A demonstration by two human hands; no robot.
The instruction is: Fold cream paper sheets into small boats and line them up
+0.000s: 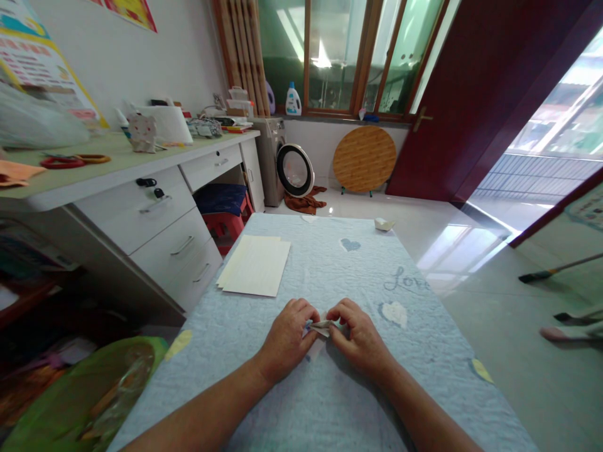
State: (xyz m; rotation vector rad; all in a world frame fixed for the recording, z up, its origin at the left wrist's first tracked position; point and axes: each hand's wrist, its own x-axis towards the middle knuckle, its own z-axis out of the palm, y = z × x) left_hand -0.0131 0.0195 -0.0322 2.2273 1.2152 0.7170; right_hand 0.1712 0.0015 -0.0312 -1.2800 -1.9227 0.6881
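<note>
My left hand (288, 334) and my right hand (357, 333) meet over a small folded piece of paper (323, 326) on the light blue cloth (330, 389) covering the table. Both hands have their fingers curled and pinched on the paper, one at each side, pressing it against the cloth. Only a narrow grey-white strip of the paper shows between the fingertips. A stack of cream paper sheets (255, 265) lies to the far left of the hands. A small folded paper shape (384, 223) sits at the table's far edge.
A white desk with drawers (155, 213) stands to the left, with scissors (70, 161) and clutter on top. A green bag (89, 395) is at the near left. A washing machine (287, 166), a round wooden tabletop (364, 158) and an open red door (475, 94) lie beyond.
</note>
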